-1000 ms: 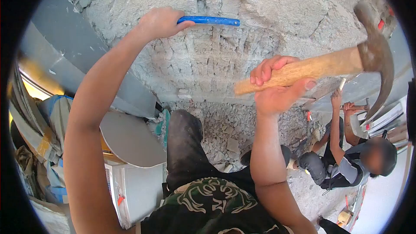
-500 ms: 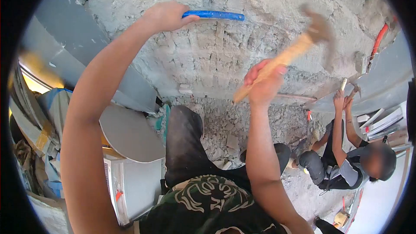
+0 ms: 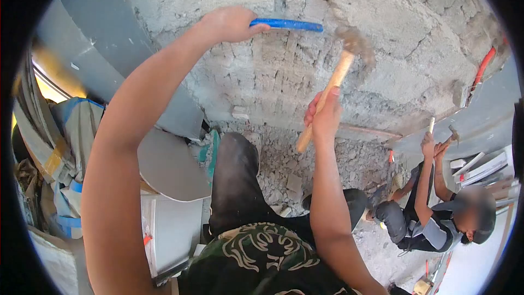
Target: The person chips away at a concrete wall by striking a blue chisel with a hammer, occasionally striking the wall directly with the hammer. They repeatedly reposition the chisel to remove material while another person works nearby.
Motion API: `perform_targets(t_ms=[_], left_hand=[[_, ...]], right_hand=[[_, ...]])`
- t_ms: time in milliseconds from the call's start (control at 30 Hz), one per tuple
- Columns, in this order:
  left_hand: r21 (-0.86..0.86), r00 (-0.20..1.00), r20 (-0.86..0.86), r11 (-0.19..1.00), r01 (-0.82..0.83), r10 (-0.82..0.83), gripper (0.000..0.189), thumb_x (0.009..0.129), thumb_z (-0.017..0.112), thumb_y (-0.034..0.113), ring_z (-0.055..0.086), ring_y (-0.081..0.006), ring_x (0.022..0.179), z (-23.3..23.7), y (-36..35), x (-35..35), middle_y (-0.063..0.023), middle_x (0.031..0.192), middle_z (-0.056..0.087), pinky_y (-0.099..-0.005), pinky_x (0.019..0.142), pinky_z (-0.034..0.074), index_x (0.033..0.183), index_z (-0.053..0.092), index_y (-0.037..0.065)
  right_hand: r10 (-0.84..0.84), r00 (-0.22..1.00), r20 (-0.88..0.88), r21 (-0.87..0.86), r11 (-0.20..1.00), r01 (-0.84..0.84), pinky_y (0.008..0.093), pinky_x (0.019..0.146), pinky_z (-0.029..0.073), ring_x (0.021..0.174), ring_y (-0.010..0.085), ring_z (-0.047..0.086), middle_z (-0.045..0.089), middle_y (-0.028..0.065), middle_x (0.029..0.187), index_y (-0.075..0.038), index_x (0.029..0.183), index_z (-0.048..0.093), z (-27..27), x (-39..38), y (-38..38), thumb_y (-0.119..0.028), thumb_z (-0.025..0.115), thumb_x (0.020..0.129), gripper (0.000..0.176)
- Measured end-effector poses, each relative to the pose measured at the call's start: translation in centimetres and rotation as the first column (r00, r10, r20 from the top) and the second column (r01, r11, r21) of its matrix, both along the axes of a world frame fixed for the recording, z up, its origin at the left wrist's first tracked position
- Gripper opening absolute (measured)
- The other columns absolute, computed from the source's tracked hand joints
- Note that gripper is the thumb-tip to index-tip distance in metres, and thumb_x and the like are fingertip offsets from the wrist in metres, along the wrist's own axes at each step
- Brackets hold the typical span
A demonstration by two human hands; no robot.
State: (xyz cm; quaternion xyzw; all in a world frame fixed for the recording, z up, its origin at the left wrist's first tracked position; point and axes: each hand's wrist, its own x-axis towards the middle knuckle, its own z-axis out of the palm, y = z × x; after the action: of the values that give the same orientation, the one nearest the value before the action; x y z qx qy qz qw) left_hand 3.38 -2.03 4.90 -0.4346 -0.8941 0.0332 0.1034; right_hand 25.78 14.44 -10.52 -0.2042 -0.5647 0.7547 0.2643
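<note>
Hammer swung nearer blue bar, pale wooden handle, blurred head, right hand gripping handle, left hand clenching bar

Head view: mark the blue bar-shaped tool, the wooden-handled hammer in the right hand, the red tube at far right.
Blue bar-shaped tool (image 3: 292, 24): head view, mid-bar.
Wooden-handled hammer (image 3: 339, 71): head view, upper handle.
Red tube (image 3: 483, 66): head view, middle.

Pale, dusty floor with loose grey rubble beyond and, apparently, a yellowish object lower right.
</note>
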Motion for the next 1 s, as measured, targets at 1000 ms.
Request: perform_targets(t_ms=[1000], left_hand=[[0.586, 0.824, 0.567, 0.714, -0.383, -0.023, 0.043, 0.096, 0.058, 0.049, 0.066, -0.0432, 0.071, -18.9, -3.9, 16.9, -0.0205, 0.074, 0.065, -0.0510, 0.064, 0.050, 0.098, 0.058, 0.006]], right_hand=[[-0.069, 0.987, -0.143, 0.301, 0.947, 0.110, 0.0289, 0.055, 0.041, 0.059, 0.0105, 0.045, 0.051, 0.0033, 0.067, -0.007, 0.082, 0.048, -6.4, 12.2, 1.3, -0.014, 0.059, 0.099, 0.021]])
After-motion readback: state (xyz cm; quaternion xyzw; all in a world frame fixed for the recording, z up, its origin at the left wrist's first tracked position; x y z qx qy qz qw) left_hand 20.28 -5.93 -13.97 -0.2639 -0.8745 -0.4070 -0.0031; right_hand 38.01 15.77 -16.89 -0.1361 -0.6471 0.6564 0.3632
